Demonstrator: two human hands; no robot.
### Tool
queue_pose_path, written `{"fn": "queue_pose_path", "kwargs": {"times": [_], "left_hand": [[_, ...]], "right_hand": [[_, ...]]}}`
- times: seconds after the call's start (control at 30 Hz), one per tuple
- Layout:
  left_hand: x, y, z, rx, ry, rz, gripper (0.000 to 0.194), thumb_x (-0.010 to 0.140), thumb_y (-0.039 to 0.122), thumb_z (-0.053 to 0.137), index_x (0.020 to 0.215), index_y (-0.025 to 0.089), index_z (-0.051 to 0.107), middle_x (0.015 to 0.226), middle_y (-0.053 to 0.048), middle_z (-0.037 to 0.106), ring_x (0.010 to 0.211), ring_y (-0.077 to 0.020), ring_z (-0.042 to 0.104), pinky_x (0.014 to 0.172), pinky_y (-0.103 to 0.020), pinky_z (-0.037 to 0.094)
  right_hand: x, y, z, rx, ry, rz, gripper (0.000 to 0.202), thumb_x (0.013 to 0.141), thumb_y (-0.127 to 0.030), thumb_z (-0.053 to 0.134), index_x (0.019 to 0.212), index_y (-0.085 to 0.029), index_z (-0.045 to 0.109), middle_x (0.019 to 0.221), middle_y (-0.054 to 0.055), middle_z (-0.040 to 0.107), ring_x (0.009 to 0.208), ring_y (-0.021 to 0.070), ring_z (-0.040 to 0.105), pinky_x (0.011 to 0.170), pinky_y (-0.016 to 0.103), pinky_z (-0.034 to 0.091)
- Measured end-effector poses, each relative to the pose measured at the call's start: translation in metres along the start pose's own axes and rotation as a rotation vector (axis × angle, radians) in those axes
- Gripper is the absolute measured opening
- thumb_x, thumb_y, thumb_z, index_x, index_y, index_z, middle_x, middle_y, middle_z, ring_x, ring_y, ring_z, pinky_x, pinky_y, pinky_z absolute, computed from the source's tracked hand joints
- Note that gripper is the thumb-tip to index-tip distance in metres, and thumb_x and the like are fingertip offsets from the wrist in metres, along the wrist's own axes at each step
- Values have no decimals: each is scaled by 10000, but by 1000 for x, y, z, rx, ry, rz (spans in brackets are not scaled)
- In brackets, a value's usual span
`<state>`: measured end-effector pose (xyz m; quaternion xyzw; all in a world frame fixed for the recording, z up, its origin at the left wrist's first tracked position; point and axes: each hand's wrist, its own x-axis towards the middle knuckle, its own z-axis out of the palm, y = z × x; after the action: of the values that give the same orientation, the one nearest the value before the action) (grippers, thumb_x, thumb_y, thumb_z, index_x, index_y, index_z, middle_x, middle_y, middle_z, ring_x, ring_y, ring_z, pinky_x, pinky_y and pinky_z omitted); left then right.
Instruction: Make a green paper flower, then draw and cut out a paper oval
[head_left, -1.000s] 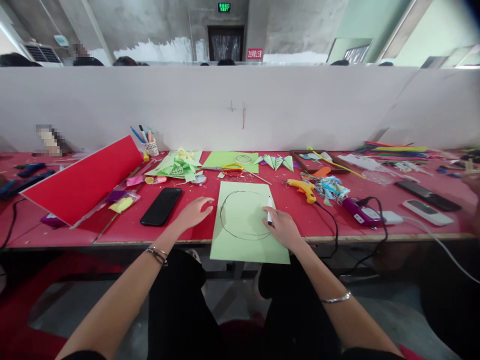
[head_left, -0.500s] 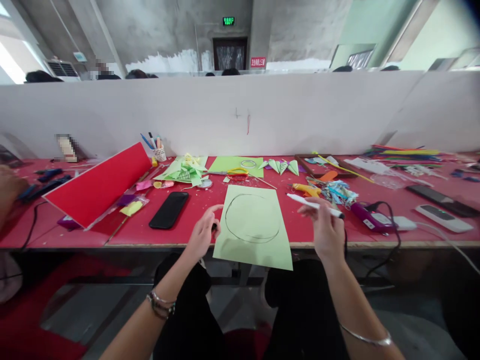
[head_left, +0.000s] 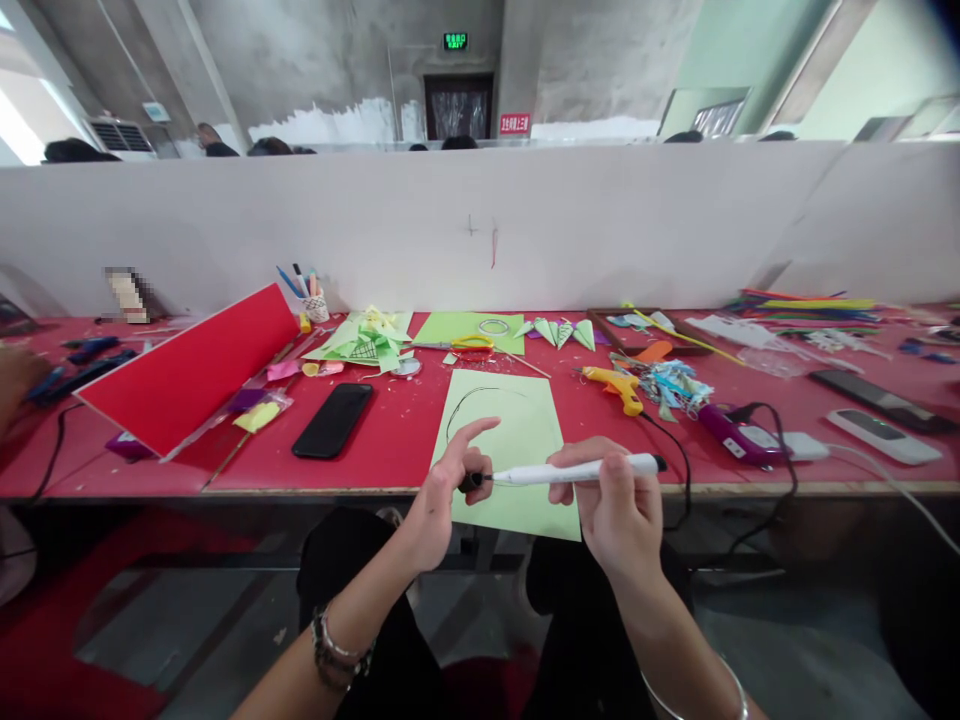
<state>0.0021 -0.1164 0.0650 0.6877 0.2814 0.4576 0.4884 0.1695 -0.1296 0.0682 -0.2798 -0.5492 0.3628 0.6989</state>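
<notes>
My right hand (head_left: 619,505) grips a white marker (head_left: 577,470) whose bare tip points left. Between the fingers of my left hand (head_left: 442,495) is a small black cap (head_left: 472,482), right at the marker's tip. Both hands are over a light green sheet (head_left: 525,420) at the table's front edge. Part of a black hand-drawn curve shows on the sheet; my hands hide the rest. A black phone (head_left: 332,421) lies left of the sheet.
Yellow scissors (head_left: 472,343), green paper scraps (head_left: 371,345) and green cones (head_left: 564,333) lie behind the sheet. At right are a yellow glue gun (head_left: 615,385) and a purple device (head_left: 739,435). A red board (head_left: 199,370) leans at left.
My hands have come together over the sheet, bringing the marker tip and the cap close to each other. The marker has moved left and down, uncovering the glue gun.
</notes>
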Motion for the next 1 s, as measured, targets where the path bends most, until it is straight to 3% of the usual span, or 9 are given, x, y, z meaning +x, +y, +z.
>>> {"fn": "queue_pose_path", "kwargs": {"times": [0.2, 0.37, 0.47, 0.53, 0.63, 0.7, 0.77, 0.87, 1.0], "left_hand": [[-3, 10, 2, 336, -39, 0, 768, 813, 682, 69, 1332, 184, 339, 671, -8, 455, 602, -160, 386, 623, -297, 347], [-9, 8, 8, 759, -247, -12, 480, 831, 544, 416, 1152, 196, 493, 942, -79, 616, 868, -226, 538, 756, -318, 383], [-12, 2, 10, 820, -291, -41, 300, 882, 420, 398, 1035, 194, 523, 930, -64, 634, 820, -201, 566, 686, -276, 392], [-13, -1, 7, 894, -296, -62, 290, 921, 370, 310, 957, 187, 533, 845, -53, 636, 746, -188, 571, 630, -260, 375], [-15, -1, 1, 1019, -321, -138, 315, 930, 365, 278, 877, 178, 526, 737, -46, 626, 643, -188, 563, 551, -253, 324], [-16, -1, -4, 1051, -355, -183, 307, 930, 352, 280, 875, 173, 523, 722, -46, 628, 615, -189, 560, 528, -253, 297], [-19, -1, -7, 1050, -383, -207, 295, 920, 347, 306, 853, 171, 532, 722, -47, 627, 610, -186, 554, 524, -252, 289], [-23, 0, -10, 958, -336, -247, 268, 883, 372, 389, 837, 178, 567, 715, -29, 622, 615, -168, 540, 546, -243, 315], [-22, 2, -9, 658, -91, -254, 283, 871, 345, 375, 894, 184, 607, 724, -14, 621, 607, -131, 519, 549, -217, 351]], "right_hand": [[-3, -2, 0, -148, -91, 28, 343, 880, -401, 439, 755, -175, 665, 540, 9, 571, 494, 110, 531, 449, 228, 415], [-12, 3, -2, -297, -218, 52, 301, 868, -342, 459, 707, -165, 642, 585, 14, 614, 479, 100, 549, 431, 200, 416], [-13, 5, -8, -388, -301, 60, 245, 866, -322, 460, 770, -174, 631, 634, 13, 631, 525, 108, 577, 471, 203, 444], [-11, 5, -14, -535, -342, 1, 171, 837, -321, 520, 898, -188, 609, 678, 5, 639, 566, 116, 590, 513, 212, 461], [-5, 3, -22, -826, -412, -314, 280, 814, -312, 573, 1068, -199, 537, 826, 34, 653, 658, 134, 601, 607, 245, 471], [-2, 3, -25, -1052, -544, -550, 247, 845, -283, 540, 1073, -189, 536, 867, 56, 647, 703, 155, 592, 645, 273, 450], [-2, 3, -25, -1261, -704, -670, 147, 866, -240, 507, 979, -170, 568, 784, 49, 630, 700, 172, 574, 662, 299, 420], [-7, 7, -22, -1393, -839, -681, 135, 876, -226, 488, 777, -164, 556, 640, 19, 571, 644, 171, 553, 639, 304, 380], [-18, 13, -16, -1348, -895, -601, 217, 913, -270, 418, 746, -171, 515, 609, 5, 570, 577, 154, 558, 546, 286, 318]]}}
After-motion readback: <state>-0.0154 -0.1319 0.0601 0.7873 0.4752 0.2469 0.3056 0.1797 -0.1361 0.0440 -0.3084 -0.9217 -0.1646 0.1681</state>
